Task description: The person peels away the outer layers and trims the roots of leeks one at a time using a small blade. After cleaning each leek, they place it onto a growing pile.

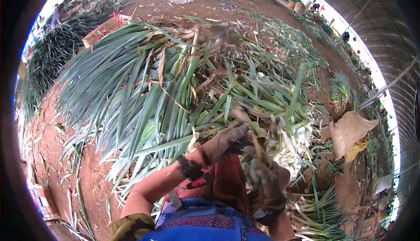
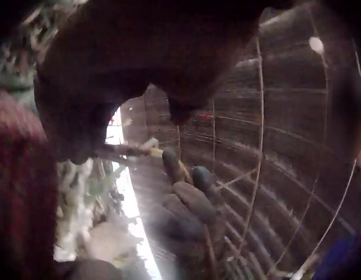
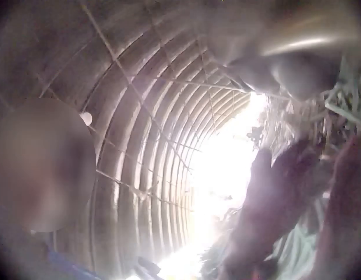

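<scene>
In the head view, my gloved left hand [image 1: 229,140] is curled at the upper part of a thin yellowish-brown stalk [image 1: 257,147], whose blurred end juts out above it. My gloved right hand [image 1: 269,182], lower and to the right, grips the same stalk. The left wrist view has the right hand's fingers [image 2: 195,201] bent round the pale stalk [image 2: 157,152], with its darker end running to my left hand [image 2: 104,76]. Blurred in the right wrist view are my left hand [image 3: 274,204] and, at the top, a shiny yellowish surface that I cannot identify.
A big pile of long green leek-like plants [image 1: 127,83] lies ahead and to the left. White and green scraps [image 1: 297,144] lie right of the hands. Beyond are a cloth sack [image 1: 350,131], a red crate [image 1: 105,29] and another crate [image 1: 46,201] at lower left.
</scene>
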Action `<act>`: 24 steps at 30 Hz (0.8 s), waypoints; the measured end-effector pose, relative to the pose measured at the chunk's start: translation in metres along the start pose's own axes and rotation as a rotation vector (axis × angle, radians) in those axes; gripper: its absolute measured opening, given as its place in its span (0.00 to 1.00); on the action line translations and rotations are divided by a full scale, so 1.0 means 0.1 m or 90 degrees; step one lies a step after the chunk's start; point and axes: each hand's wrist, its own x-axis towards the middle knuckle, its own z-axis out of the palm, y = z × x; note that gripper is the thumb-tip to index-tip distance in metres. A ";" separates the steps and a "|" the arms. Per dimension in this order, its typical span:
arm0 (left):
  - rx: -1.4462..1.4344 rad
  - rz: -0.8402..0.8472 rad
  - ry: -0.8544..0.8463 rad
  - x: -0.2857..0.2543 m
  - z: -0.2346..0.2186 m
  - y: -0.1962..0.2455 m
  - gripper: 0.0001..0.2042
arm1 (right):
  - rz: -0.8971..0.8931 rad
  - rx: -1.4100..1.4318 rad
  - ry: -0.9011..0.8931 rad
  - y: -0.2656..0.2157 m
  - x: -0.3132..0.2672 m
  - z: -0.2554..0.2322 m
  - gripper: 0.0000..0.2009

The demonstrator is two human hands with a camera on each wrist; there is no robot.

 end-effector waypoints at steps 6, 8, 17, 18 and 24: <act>-0.010 0.104 0.168 0.18 0.25 0.16 0.16 | -0.113 -0.489 -0.031 0.23 0.06 -0.20 0.20; 0.014 0.073 0.221 0.21 0.29 0.17 0.14 | -0.470 -0.811 0.037 0.27 0.26 -0.30 0.21; 0.517 0.275 0.106 0.14 0.18 -0.47 0.14 | -0.282 -0.463 -0.051 0.00 1.05 -0.19 0.41; 0.538 0.299 0.072 0.17 0.14 -0.48 0.15 | -0.208 -0.369 -0.059 0.03 1.09 -0.17 0.37; 0.758 0.072 -0.020 0.19 -0.79 0.22 0.23 | -0.125 -0.096 -0.036 0.46 1.45 -0.50 0.19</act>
